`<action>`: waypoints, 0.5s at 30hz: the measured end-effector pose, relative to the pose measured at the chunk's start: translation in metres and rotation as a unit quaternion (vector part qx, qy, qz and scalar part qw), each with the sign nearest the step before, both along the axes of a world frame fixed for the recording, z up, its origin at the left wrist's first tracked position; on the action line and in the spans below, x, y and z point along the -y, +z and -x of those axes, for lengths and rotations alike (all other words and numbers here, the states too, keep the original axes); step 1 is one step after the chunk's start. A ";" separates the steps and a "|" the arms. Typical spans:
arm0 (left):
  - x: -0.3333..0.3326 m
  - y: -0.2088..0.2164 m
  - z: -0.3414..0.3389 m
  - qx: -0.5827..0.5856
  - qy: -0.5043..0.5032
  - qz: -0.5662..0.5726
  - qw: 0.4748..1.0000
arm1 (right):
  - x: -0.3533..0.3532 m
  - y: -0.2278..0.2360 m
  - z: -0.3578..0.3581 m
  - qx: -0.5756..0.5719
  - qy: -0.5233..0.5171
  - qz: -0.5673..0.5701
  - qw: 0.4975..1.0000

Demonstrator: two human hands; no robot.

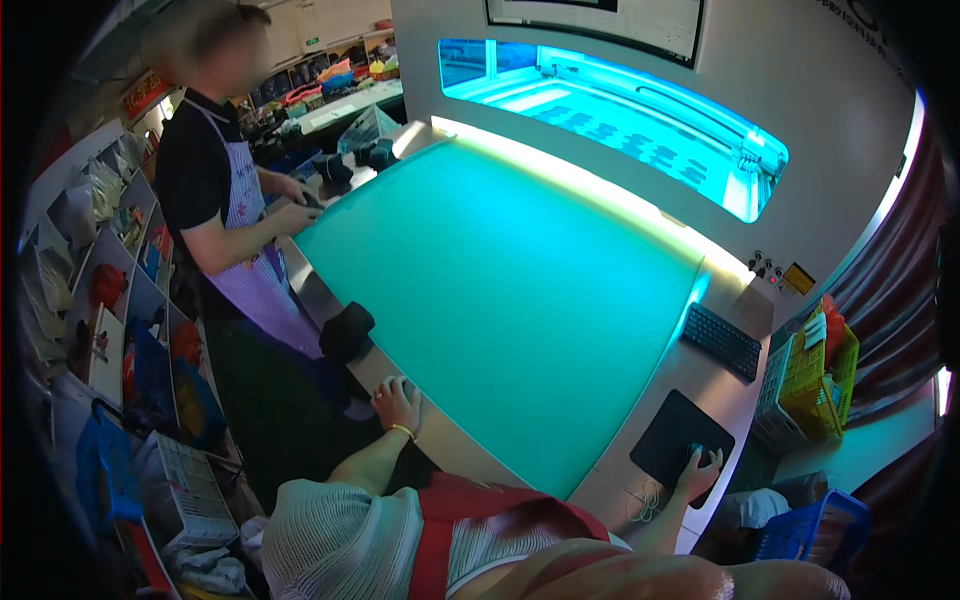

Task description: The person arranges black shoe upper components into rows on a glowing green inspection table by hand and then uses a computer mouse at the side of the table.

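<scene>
My left hand (397, 404) lies open on the table's near-left border, its fingers resting on the surface with nothing in them. A ring and a yellow bracelet show on it. A black bundle (347, 332) sits on the border just beyond. At the right, my right hand (703, 474) is closed over a dark computer mouse (696, 450) on a black mouse pad (672, 440). Beyond the pad is a black keyboard (722, 341). Between my hands spreads the large turquoise-lit work surface (500, 310).
Behind the table stands a large machine with a lit window (610, 125), dark pieces inside, and a screen (610, 22). A co-worker in an apron (250, 190) stands at the left, handling something dark. Crates (815, 385) stand at the right, shelves (100, 270) at the left.
</scene>
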State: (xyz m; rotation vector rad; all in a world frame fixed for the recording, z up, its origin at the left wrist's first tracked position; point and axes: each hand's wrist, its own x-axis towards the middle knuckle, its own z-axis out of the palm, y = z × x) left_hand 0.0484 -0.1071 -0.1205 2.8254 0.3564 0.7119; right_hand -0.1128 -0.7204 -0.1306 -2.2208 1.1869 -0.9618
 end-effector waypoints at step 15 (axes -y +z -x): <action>0.002 0.001 -0.002 0.000 0.003 -0.004 1.000 | -0.004 0.009 -0.005 -0.023 -0.004 0.011 1.000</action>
